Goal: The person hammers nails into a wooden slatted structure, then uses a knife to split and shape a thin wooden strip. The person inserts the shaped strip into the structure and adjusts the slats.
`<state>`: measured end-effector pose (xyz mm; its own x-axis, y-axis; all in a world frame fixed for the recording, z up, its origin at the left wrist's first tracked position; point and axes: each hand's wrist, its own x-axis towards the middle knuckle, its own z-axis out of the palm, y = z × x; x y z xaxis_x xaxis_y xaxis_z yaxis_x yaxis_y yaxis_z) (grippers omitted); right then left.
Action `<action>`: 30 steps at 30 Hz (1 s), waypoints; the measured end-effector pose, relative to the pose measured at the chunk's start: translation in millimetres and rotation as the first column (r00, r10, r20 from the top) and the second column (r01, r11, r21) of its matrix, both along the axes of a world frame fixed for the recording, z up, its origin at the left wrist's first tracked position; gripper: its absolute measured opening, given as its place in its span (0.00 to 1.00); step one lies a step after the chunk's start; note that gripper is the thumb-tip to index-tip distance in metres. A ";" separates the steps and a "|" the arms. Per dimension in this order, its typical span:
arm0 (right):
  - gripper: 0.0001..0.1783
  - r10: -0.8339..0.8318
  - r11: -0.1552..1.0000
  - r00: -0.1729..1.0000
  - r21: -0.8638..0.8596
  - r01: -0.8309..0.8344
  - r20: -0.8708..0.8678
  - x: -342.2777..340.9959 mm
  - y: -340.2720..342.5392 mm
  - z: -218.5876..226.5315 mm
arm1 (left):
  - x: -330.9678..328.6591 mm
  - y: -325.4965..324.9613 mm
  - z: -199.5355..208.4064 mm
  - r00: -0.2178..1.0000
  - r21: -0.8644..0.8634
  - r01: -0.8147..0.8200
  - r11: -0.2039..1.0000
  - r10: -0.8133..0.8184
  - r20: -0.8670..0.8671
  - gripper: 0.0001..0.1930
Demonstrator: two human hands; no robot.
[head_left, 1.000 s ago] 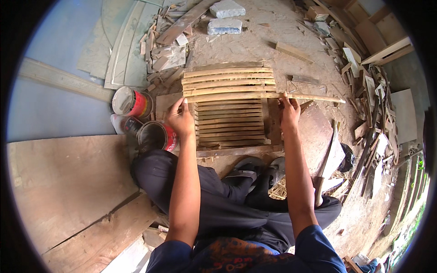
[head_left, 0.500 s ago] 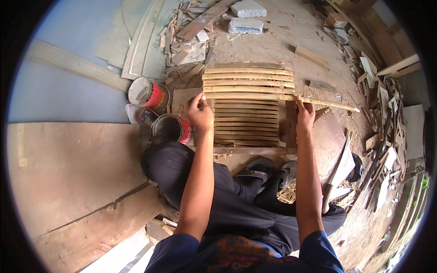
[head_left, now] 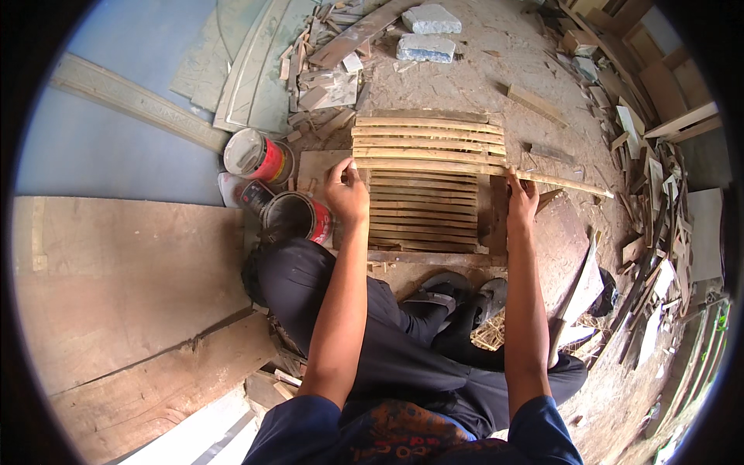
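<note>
A long, thin bamboo strip (head_left: 434, 165) lies crosswise over a slatted panel, its right end sticking out well past the panel's side. My left hand (head_left: 346, 191) pinches the strip's left end between thumb and fingers. Further along, at the panel's right edge, my right hand (head_left: 523, 195) is closed on the same strip. Beyond the strip, several light slats (head_left: 426, 132) run side by side across the panel's far part. Nearer to me, a row of thinner slats (head_left: 422, 211) fills a dark wooden frame (head_left: 434, 257), with narrow gaps between them.
Two red paint buckets (head_left: 271, 161) (head_left: 320, 222) stand left of the frame. A large knife or saw-like blade (head_left: 577, 287) leans by my right knee. Wood scraps (head_left: 649, 209) pile along the right, and more offcuts (head_left: 314, 98) at far left. Two pale blocks (head_left: 425, 48) lie ahead.
The whole view has shifted slightly, so things sit a little further right in the picture. Both hands keep hold of the strip in nearly the same place on the panel.
</note>
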<state>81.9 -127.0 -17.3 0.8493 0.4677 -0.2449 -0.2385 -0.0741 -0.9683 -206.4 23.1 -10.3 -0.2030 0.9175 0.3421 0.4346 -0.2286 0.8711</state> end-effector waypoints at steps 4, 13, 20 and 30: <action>0.22 -0.024 1.000 1.000 0.014 0.024 0.016 6.3 -3.5 -7.6 | 5.6 -1.3 2.5 1.000 -0.038 0.011 0.999 -0.011 0.016 0.06; 0.18 -0.065 0.998 0.995 -0.018 0.067 0.079 -7.4 -0.2 9.7 | 3.0 1.7 -0.1 1.000 -0.031 0.017 0.999 -0.017 0.000 0.07; 0.20 -0.044 0.997 0.997 -0.059 0.047 0.061 -3.6 -1.6 9.9 | 8.2 -4.3 8.9 1.000 -0.066 -0.001 0.998 0.000 -0.006 0.08; 0.22 -0.005 0.994 0.995 -0.109 0.016 0.099 -2.5 -1.7 8.4 | 1.3 5.9 -12.8 0.966 -0.100 -0.034 0.994 0.058 0.250 0.12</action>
<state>79.4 -128.7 -8.9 0.8765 0.4336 -0.2092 -0.1439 -0.1787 -0.9733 -205.2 29.0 -23.0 -0.3145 0.9307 0.1869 0.2062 -0.1252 0.9705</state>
